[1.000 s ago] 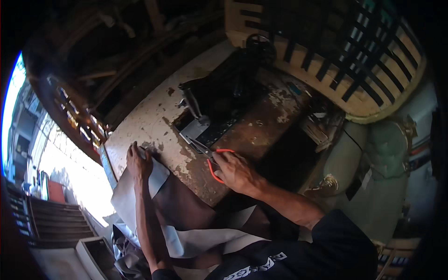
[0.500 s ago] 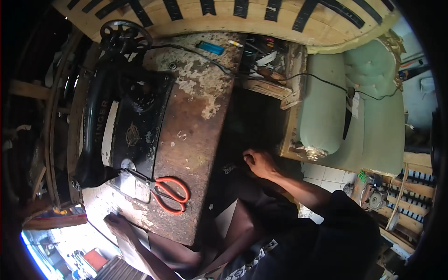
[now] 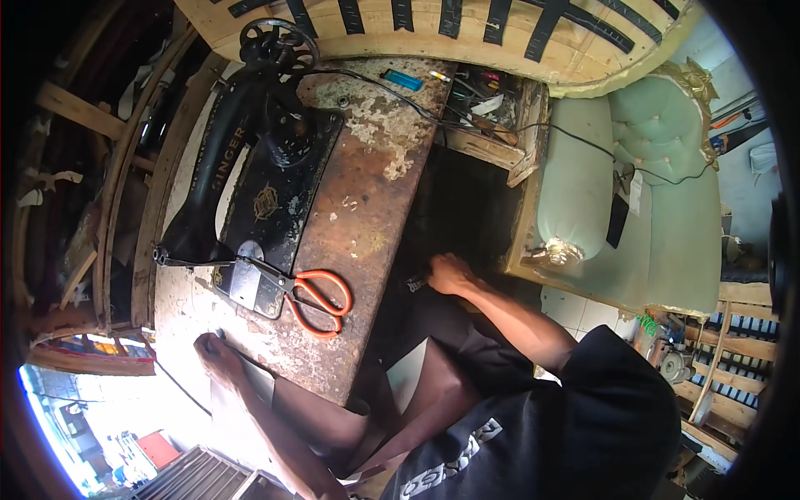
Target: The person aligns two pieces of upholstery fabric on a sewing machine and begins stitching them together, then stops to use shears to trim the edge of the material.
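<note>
My left hand is at the near left corner of a worn wooden table, its fingers bent at the bright edge. Glare hides what they hold, if anything. Brown sheet material with a pale back hangs below the table edge beside my left forearm and spreads over my lap. My right hand is closed in a loose fist above my dark-clothed leg, right of the table; the inside of the fist is hidden. On the table, orange-handled scissors lie with their blades toward the needle end of a black sewing machine.
A blue lighter and a cable lie at the table's far end. Beyond the table is an open drawer of clutter. A pale green upholstered chair stands to the right, and a wooden frame with black straps runs along the back.
The whole view has shifted, so the table, sewing machine and scissors appear higher and farther right. My right fist has turned slightly and shifted a little toward the table. My left hand stays by the table corner.
</note>
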`<state>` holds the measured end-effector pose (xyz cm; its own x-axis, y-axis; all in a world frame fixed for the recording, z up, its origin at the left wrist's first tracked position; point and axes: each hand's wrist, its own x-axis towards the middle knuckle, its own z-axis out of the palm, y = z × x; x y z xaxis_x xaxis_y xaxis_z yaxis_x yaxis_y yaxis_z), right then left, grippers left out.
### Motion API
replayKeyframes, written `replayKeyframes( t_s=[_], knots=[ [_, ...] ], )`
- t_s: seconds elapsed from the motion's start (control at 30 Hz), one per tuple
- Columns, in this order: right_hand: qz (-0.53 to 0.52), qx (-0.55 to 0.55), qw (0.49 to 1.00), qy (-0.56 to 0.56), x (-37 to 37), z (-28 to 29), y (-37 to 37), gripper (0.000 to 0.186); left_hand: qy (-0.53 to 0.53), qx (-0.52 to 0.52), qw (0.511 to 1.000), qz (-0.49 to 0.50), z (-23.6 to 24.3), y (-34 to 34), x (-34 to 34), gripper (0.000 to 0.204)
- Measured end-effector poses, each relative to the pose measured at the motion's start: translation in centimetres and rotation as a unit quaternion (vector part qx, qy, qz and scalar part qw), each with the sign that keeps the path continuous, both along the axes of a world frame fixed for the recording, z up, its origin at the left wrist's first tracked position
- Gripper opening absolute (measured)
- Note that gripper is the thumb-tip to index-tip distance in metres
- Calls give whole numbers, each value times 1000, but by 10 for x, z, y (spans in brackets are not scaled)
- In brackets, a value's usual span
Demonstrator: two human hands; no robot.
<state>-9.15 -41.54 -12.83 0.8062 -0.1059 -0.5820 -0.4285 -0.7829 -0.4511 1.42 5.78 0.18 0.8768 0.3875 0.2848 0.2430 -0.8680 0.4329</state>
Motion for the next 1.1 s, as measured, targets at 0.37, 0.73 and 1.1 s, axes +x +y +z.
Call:
replayKeyframes(
  t_s=[0.37, 0.73, 1.1],
  knots=[
    [44, -38, 997, 59, 11, -50, -25, 43, -15, -93, 995, -20, 3, 5, -3, 27],
    [-252, 37, 941, -224, 89, -121, -62, 44, 15, -14, 999, -25, -7, 14, 4, 26],
    [1, 156, 942, -296, -58, 33, 54, 29, 1, -19, 1000, -17, -6, 10, 2, 25]
  ],
)
